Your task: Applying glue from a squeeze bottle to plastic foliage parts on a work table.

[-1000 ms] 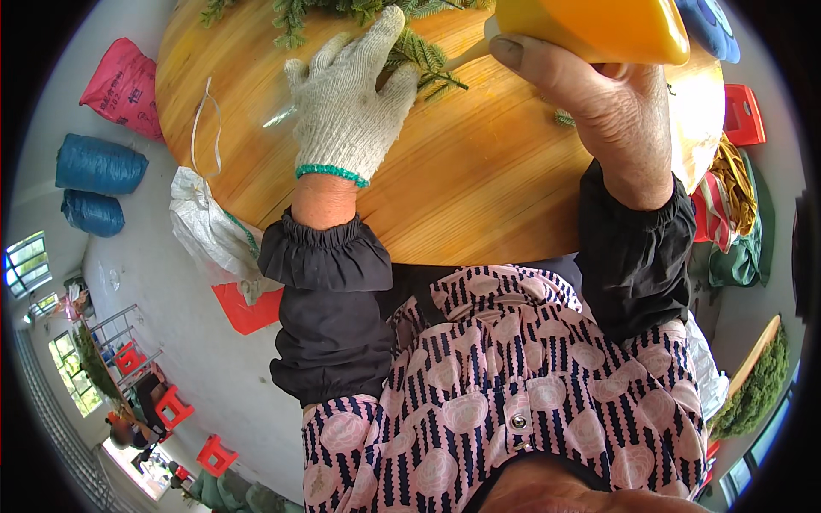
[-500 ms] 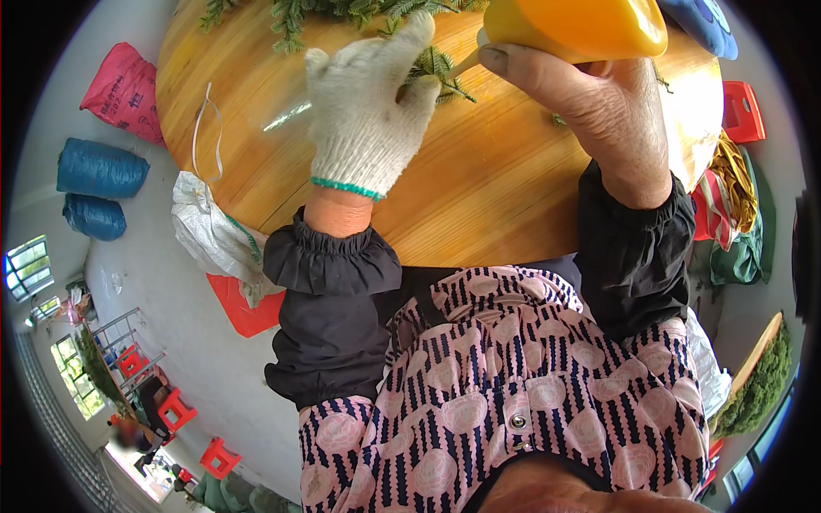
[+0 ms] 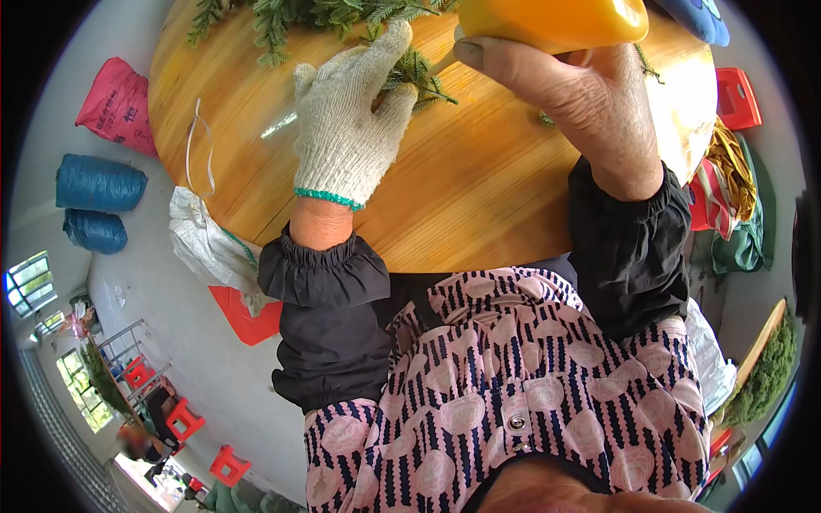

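The green sprig (image 3: 419,73) lies flat on the round wooden table (image 3: 479,205), near its far side, just below a bigger heap of the same greenery (image 3: 316,15) along the far rim. The left hand (image 3: 351,128), in a white knit glove, is laid over the sprig's near end with the fingers loosely spread, fingertips pressing the stem down rather than pinching it. The right hand (image 3: 573,94) is bare and curled tight round an orange handle (image 3: 552,19), thumb lying along its underside; whatever's on the business end pokes toward the sprig, but I can't really make it out. If you're doing this bit, I'd say keep the gloved fingers flat and back from where the tool meets the stem, and pin the sprig close to that spot so it doesn't skid on the shiny tabletop. Off to the left there's a loop of white strap (image 3: 198,141) on the table, a white sack (image 3: 205,244) hanging below the edge, and a pink bag (image 3: 115,103) plus blue rolls (image 3: 98,184) on the floor.
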`<state>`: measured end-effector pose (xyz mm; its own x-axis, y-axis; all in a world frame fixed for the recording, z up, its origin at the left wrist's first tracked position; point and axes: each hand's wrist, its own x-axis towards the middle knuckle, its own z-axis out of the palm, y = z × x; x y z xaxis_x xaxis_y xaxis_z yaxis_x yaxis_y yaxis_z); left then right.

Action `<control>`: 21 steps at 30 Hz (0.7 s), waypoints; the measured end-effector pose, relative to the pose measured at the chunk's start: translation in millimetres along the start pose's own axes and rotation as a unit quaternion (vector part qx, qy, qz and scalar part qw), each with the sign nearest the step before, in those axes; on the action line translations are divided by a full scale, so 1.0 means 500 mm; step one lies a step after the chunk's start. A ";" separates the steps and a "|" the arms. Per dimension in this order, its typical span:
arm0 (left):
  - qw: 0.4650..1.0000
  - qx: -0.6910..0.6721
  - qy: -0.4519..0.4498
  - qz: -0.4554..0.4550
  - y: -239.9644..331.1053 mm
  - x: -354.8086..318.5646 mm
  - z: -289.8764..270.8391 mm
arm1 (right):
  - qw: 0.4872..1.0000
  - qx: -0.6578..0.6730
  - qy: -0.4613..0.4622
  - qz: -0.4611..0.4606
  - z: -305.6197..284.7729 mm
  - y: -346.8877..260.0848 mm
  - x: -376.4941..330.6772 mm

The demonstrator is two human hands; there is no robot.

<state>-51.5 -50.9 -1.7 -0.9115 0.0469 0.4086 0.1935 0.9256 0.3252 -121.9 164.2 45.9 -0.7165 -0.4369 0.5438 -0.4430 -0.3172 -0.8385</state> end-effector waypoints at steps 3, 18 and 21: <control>1.000 -0.017 -0.016 -0.004 -0.003 -0.001 -0.004 | 0.993 0.060 0.032 0.099 0.003 -0.041 0.000; 0.999 -0.008 0.016 0.031 -0.011 -0.005 0.002 | 0.995 0.090 -0.015 0.044 -0.004 -0.017 -0.012; 0.999 0.022 0.021 0.036 -0.015 -0.008 0.004 | 0.962 0.218 0.067 0.152 -0.003 -0.034 0.000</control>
<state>-50.3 -57.2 -7.5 -0.8796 0.0985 0.4655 0.2406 0.9361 0.2565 -115.3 170.9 60.0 -0.8536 -0.4617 0.2412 0.0454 -0.5271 -0.8486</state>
